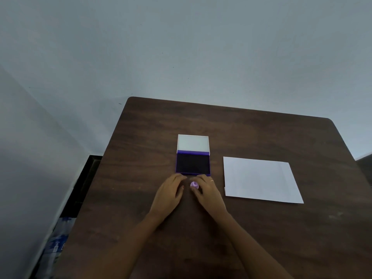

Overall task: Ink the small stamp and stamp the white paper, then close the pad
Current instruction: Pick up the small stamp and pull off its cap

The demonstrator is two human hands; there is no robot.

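Both forearms enter from the near edge of the dark wooden table (261, 238) and converge toward its middle.

The left hand (169, 195) lies palm-down on the table, fingers together and extended forward. The fingertips reach the near edge of the ink pad. The hand grips nothing visible.

The right hand (208, 193) lies just beside the left, also palm-down. A thin ring shows on one finger. The fingers curl loosely around the stamp (194, 185), a small round lilac piece that sits between the two hands, just in front of the pad's near edge. The thumb lies against the near side of the stamp and the other fingers arch over its right side. Whether the fingers actually clamp the stamp or only rest beside it cannot be told from this view.

The ink pad (193, 164) lies open on the table directly beyond the hands. Its base is purple-framed with a dark, nearly black inking surface facing up. The lid (192, 142) is hinged at the far side and stands folded back, showing a pale white inner face.

The white paper (261, 180) lies flat on the table to the right of the pad, apart from it and from both hands. No marks can be made out on it.

Beyond the table, a plain pale wall (181, 47) fills the background.
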